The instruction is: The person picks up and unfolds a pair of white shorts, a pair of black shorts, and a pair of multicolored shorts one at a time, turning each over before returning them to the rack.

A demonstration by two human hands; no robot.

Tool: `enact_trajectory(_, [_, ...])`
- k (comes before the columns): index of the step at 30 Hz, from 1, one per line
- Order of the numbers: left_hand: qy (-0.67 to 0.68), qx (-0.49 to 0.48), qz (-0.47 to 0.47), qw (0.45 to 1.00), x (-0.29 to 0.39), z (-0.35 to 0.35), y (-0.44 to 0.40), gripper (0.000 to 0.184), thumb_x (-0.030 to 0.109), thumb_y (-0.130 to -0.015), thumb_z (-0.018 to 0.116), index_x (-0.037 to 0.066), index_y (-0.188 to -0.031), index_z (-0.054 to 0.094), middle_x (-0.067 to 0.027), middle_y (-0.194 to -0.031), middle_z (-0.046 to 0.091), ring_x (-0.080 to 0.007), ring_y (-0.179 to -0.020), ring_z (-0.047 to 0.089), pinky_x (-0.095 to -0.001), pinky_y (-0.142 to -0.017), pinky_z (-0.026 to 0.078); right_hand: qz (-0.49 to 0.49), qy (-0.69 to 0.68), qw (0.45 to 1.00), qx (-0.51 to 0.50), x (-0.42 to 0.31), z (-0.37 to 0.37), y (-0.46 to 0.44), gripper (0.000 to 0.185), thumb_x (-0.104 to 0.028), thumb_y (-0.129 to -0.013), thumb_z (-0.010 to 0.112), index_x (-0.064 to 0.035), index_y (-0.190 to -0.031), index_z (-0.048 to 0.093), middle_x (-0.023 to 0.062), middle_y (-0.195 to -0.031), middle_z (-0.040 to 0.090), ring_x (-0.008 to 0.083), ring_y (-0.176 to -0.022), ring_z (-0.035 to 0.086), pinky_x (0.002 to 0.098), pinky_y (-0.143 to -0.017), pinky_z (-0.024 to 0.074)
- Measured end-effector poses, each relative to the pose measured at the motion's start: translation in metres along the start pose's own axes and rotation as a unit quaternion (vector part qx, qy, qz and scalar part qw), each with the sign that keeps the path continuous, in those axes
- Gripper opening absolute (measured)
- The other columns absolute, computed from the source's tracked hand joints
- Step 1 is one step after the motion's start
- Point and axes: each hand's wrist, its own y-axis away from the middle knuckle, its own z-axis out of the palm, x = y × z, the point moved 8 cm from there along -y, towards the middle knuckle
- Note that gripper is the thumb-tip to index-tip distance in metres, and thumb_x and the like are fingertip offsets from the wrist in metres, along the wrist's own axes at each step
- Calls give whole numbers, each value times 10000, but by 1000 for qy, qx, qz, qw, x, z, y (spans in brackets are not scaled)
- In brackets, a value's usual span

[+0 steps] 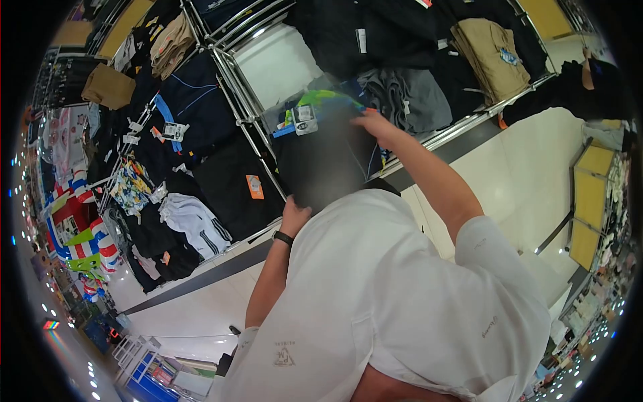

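A dark garment with a white tag and bright green, blue and orange parts lies at the near edge of the display in front of my torso. A grey blur hides its middle. My left hand, below a black wristband, is closed on its lower left edge. At its upper right edge my right hand is closed, with the fingertips on the fabric. Grey folded clothes lie just beyond my right hand.
Metal rails divide the display on the left. Black clothes and white striped shorts lie left of my left hand. Khaki trousers are at upper right. Another person's dark sleeve shows at far right.
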Motion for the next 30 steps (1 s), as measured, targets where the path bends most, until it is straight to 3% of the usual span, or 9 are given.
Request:
enact_trajectory(2, [30,32,-22,999,1,-1,-3,536,142,-830,704,-29,-1261,434,-173,-1160,581,-245,-1018,598,-355,-827,504,5,56,998,-16,-4,13,19,389,-154,-894,605,-32,-1259,554,110,-1096,654,210,-964,638,359,-832,524])
enact_trajectory(4, [323,55,-161,931,-3,0,0,641,156,-852,708,-36,-1348,351,-173,-1240,536,-294,-1124,563,-401,-915,493,-25,83,996,34,30,-5,-7,406,-193,-898,624,-36,-1266,554,115,-1158,631,228,-1003,629,373,-840,521])
enact_trajectory(6, [481,-26,-131,867,-4,14,-18,668,181,-878,706,-23,-1378,313,-159,-1268,521,-289,-1172,538,-438,-958,477,6,-24,991,-130,80,-15,-43,737,-407,-799,754,-21,-1355,462,170,-1189,620,269,-1137,578,412,-995,433])
enact_trajectory(7, [500,-43,-119,857,5,16,-21,649,202,-905,688,-25,-1386,316,-152,-1287,516,-280,-1194,530,-418,-983,467,-18,137,989,-46,82,-26,-57,738,-418,-786,761,-22,-1343,482,171,-1200,619,269,-1137,577,403,-989,433])
enact_trajectory(8, [495,-24,-127,859,10,16,-23,673,208,-905,690,-31,-1404,306,-158,-1340,491,-267,-1205,526,-394,-1006,456,-37,291,955,41,78,-32,-63,739,-429,-774,769,-24,-1331,502,172,-1212,617,269,-1136,576,394,-982,432])
enact_trajectory(11, [486,13,-157,859,31,20,-24,678,235,-906,690,-50,-1402,327,-171,-1354,493,-271,-1203,530,-386,-1023,446,16,205,977,47,-54,38,103,579,-375,-791,764,-31,-1228,602,140,-1220,630,264,-1102,600,397,-934,470])
enact_trajectory(14, [416,42,-146,897,31,18,-27,663,306,-919,668,-69,-1377,371,-175,-1327,524,-272,-1183,542,-384,-1019,443,43,20,995,-93,9,38,25,552,-287,-820,752,-17,-1266,571,130,-1205,639,248,-1037,638,396,-891,509])
enact_trajectory(26, [192,291,107,931,120,-39,43,549,247,-968,590,-121,-1331,407,-200,-1311,530,-257,-1163,524,-329,-1016,384,-123,170,968,-136,-89,95,68,646,-263,-794,779,-29,-1328,503,108,-1217,623,224,-1109,590,355,-969,461])
enact_trajectory(30, [175,215,-40,960,49,-7,7,491,220,-941,627,-108,-1272,472,-181,-1224,595,-258,-1037,603,-332,-905,472,-124,252,952,-119,-67,81,22,708,-337,-774,788,-38,-1343,491,125,-1223,619,247,-1123,584,363,-977,450])
